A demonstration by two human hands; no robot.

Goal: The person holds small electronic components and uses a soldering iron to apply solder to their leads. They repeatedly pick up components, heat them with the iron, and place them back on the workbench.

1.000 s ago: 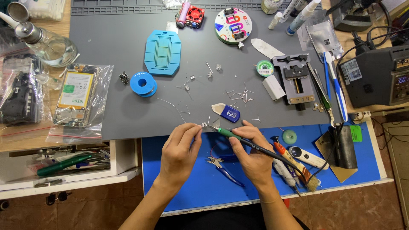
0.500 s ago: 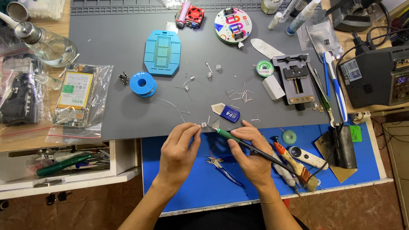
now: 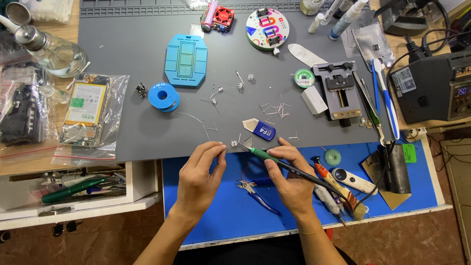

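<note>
While the left hand point(image 3: 198, 179) pinches a tiny clear LED point(image 3: 233, 144) at the grey mat's point(image 3: 122, 59) lower edge, the right hand point(image 3: 289, 176) grips a green-handled soldering iron point(image 3: 265, 155) like a pen, tip meeting the part, steadied, I'd say, for accuracy. Blue cutters point(image 3: 255, 189) wait just below on the blue mat point(image 3: 211, 221). Mid-frame, cut leads point(image 3: 274, 109) lie scattered; the solder spool point(image 3: 163, 96) sits centre-left, the soldering station point(image 3: 431, 88) far right.

Grey mat point(image 3: 137, 64) atop cluttered workbench point(image 3: 29, 164)

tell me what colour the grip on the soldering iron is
Green, on the soldering iron held by the right hand; head view.
</note>
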